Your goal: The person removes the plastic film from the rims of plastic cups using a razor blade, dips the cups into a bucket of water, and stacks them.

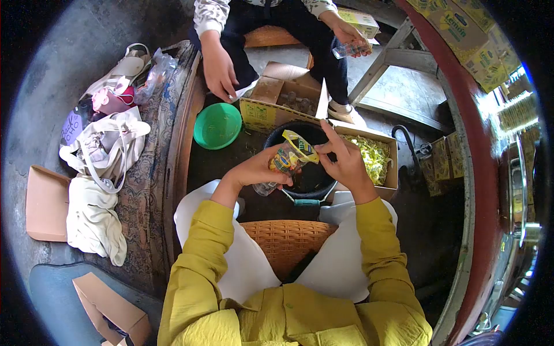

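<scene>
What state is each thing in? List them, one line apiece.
Bottle in left hand: tilted, gripped.
Yellow label: one end standing loose, right hand at its edge.
Bucket: open, handle lowered.
Green basin: upright.
Bottle box: flaps open.
Scrap box: open, full of yellow scraps.
Co-worker's container: held.

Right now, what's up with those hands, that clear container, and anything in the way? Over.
Left fingers around clear container. Right fingers at edge of yellow wrapper. Dark bucket below; nothing visibly blocking.
</scene>
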`<state>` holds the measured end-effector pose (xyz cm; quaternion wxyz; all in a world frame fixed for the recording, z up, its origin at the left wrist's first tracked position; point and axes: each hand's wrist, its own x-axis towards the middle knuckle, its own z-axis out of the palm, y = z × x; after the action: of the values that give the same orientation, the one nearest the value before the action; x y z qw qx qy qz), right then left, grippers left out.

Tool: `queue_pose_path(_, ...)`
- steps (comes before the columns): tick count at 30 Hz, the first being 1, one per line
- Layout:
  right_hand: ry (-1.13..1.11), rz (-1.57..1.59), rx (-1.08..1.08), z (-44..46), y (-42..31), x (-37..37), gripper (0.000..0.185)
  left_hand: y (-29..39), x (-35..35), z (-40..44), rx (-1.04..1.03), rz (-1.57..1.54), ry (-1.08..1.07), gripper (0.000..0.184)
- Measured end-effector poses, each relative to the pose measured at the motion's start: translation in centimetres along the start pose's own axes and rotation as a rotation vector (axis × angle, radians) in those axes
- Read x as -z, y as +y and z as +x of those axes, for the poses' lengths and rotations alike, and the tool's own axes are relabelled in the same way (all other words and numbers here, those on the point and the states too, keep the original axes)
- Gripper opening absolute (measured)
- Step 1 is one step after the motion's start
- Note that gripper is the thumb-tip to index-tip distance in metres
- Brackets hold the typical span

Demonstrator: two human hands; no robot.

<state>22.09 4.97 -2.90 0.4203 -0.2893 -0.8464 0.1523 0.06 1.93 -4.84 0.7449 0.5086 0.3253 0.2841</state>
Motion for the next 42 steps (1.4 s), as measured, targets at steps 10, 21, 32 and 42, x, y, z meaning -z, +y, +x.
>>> queue_pose_path(10,-0.035,-0.107,-0.01,-0.1,0.0,0.3,0.066,-1.0,0.7,0.4,-0.228,0.385,0.254,0.064)
queue_pose_path(21,-0.067,-0.143,-0.02,-0.3,0.4,0.1,0.068,-0.3,0.2,0.4,-0.21,0.517,0.32,0.068)
queue_pose_path(32,-0.031,-0.089,-0.016,-0.3,0.3,0.2,0.067,-1.6,0.4,0.3,-0.075,0.244,0.203,0.071)
queue_pose_path(42,-0.082,-0.106,-0.066,0.1,-0.5,0.9,0.068,0.3,-0.4,0.4,-0.257,0.493,0.27,0.055)
